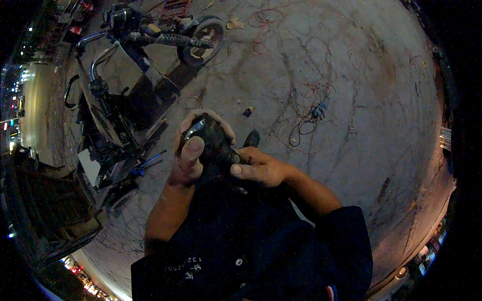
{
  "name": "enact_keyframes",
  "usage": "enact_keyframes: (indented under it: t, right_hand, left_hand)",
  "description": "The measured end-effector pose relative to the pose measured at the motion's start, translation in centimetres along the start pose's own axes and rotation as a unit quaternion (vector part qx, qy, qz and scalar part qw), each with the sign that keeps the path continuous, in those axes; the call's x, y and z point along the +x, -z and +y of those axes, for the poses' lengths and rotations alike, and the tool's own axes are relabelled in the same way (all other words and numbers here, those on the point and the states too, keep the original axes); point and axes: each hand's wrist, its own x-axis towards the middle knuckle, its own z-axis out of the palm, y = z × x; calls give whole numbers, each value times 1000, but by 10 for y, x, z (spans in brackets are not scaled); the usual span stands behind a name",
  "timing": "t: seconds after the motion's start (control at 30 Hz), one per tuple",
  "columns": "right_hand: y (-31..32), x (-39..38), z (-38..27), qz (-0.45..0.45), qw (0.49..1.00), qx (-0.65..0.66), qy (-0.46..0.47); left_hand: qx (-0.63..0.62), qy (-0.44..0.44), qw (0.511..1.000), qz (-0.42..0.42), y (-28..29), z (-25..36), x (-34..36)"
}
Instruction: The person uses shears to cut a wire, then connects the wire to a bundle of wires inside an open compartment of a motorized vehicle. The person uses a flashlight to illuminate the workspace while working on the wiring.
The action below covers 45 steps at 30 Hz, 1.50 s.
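Observation:
In front of my body I hold a dark, rounded housing (215, 139) with a shiny, pale oval patch near its upper left. My left hand (190, 153) wraps round it, thumb across the near side and fingers curled over the far edge. My right hand (261, 168) is closed at the housing's lower right end, where thumb and fingers pinch a small stub. What that stub is cannot be made out in the dim light. The housing's underside is hidden by my hands and dark clothing.
A partly stripped motorcycle (125, 90) stands at the left, its front wheel (203, 42) toward the far side. Thin red wires and a small blue-grey part (318, 110) lie on the cracked ground. A dark slatted crate (50, 210) is at the lower left.

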Motion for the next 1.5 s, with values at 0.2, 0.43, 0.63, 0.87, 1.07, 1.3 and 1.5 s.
enact_keyframes:
  t: [0.2, 0.43, 0.63, 0.87, 1.07, 1.3, 1.5]
  right_hand:
    - [-1, -7, 6, 274, 758, -558, 195]
    - [-7, -8, 4, 118, 988, -95, -24]
    - [-10, 2, 20, 259, 738, -590, 198]
    - [-15, -2, 5, 160, 886, -403, 166]
    - [0, 10, 19, 184, 802, -508, 254]
    - [1, 29, 34, 215, 787, -468, 339]
    - [-27, 19, 3, 142, 982, -92, 85]
  left_hand:
    - [100, -70, 981, 148, 5, -3, -5]
    - [-9, -44, 988, 146, 17, 7, -12]
    - [91, -75, 975, 187, 9, 7, -15]
    - [166, -126, 972, 107, 9, 19, -20]
    - [320, -233, 915, 83, -13, 27, -28]
    - [356, -174, 914, 81, -10, 19, -36]
    - [257, -4, 959, 122, 24, 23, -33]
